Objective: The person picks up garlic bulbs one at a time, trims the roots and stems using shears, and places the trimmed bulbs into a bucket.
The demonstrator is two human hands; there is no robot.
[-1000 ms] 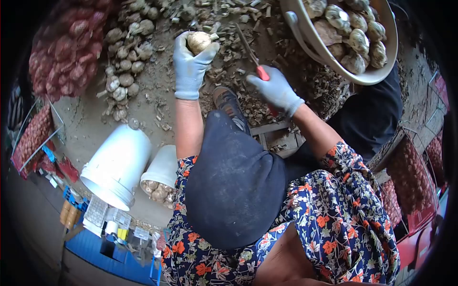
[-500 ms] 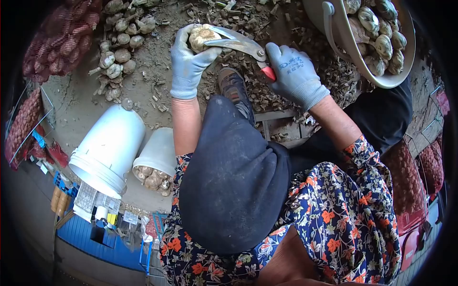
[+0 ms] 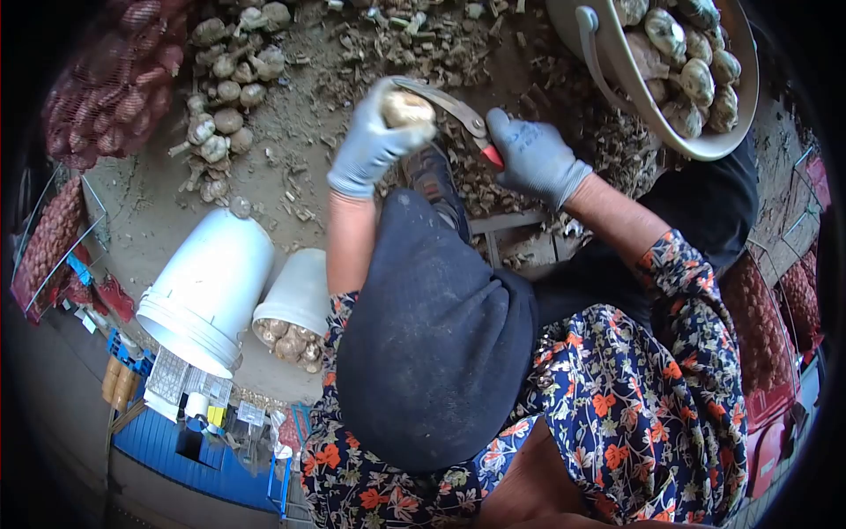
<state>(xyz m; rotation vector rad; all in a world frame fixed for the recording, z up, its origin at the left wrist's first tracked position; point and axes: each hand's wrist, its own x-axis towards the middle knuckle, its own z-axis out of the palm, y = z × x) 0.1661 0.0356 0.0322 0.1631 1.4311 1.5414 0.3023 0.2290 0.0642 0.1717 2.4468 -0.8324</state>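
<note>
My left hand (image 3: 363,148), in a grey-blue work glove, is closed around a garlic bulb (image 3: 407,109) above the dirt floor. My right hand (image 3: 534,160), gloved the same way, grips the red handle of a pair of pruning shears (image 3: 462,111). The curved blade reaches left along the far side of the bulb, its tip close to my left fingers. Below the two hands are my shoe (image 3: 434,181) and my raised knee (image 3: 432,309) in dark trousers.
A tilted bucket of garlic bulbs (image 3: 745,106) stands at upper right. Garlic with stems (image 3: 227,119) lies on the floor at left, near a red mesh sack (image 3: 110,88). Two white buckets (image 3: 216,273) lie below it. Dry trimmings (image 3: 493,66) cover the floor ahead.
My left hand has shifted right and slightly down, with the garlic bulb turned in it. The shears' blades, spread apart at the bulb before, now show as one curve along its far side.
</note>
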